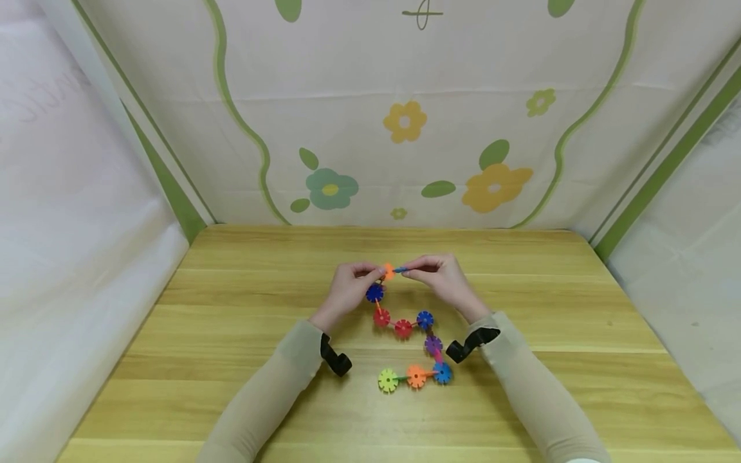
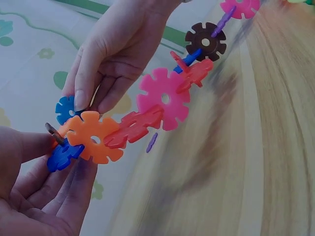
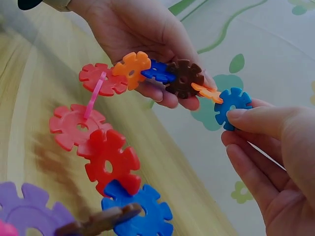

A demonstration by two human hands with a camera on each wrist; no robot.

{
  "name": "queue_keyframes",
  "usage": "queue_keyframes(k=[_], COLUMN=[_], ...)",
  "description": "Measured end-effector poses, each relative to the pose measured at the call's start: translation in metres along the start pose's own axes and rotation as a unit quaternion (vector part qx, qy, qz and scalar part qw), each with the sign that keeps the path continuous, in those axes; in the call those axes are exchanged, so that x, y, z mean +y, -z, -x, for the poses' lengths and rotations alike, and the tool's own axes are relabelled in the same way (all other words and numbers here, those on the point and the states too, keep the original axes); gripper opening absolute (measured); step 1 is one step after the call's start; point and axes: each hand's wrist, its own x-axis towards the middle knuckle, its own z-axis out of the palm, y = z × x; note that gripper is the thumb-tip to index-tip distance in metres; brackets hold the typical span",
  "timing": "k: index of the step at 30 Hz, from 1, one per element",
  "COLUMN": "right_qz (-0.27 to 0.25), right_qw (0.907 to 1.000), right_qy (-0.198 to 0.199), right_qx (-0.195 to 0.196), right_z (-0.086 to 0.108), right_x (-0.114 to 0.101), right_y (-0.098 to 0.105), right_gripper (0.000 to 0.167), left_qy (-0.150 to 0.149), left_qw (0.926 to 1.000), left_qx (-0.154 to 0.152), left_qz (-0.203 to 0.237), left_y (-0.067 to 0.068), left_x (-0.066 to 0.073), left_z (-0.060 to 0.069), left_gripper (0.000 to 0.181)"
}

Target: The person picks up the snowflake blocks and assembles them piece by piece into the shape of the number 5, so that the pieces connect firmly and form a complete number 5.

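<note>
A chain of colourful notched plastic discs point(image 1: 403, 329), slotted edge to edge, winds back and forth between the forearms. My left hand point(image 1: 347, 287) grips it near its far end, around the brown disc point(image 3: 185, 79), beside a dark blue disc point(image 3: 158, 72) and an orange one point(image 3: 207, 92). Between thumb and fingers, my right hand point(image 1: 441, 276) pinches the blue end disc point(image 3: 233, 108), which meets that orange disc. The two hands are close together, raised in front of the backdrop in the wrist views. Toward the near end come a purple disc point(image 1: 433, 344) and a yellow-green disc point(image 1: 388, 381).
A wood-grain table point(image 1: 231, 308) lies under the hands. Behind it hangs a white cloth backdrop point(image 1: 347, 71) printed with flowers and green lines, and pale cloth walls point(image 1: 75, 193) flank both sides. Black straps point(image 1: 334, 357) circle the wrists over beige sleeves.
</note>
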Motion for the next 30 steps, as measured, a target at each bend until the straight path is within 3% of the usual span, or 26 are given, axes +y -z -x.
queue_keyframes(k=[14,18,23,30], right_qz=[-0.013,0.0,-0.018,0.02], right_qw=[0.9998,0.9992,0.9973,0.9944], right_qy=[-0.016,-0.039,-0.071,-0.096], right_qx=[-0.006,-0.009,-0.003,0.04], right_z=[-0.001,-0.002,-0.006,-0.019], right_x=[-0.001,-0.001,0.002,0.026], right_y=[-0.006,-0.003,0.012,0.043], right_gripper=[0.013,0.024,0.042,0.045], left_qy=[0.017,0.018,0.023,0.031], left_qw=[0.9986,0.9988,0.9991,0.9992], left_qx=[-0.008,-0.011,-0.003,0.008], left_qz=[0.049,0.043,0.035,0.024], left_y=[0.0,0.003,0.008,0.01], left_x=[0.0,-0.001,0.001,0.001], left_z=[0.0,-0.001,0.0,-0.001], left_gripper=[0.024,0.026,0.028,0.026])
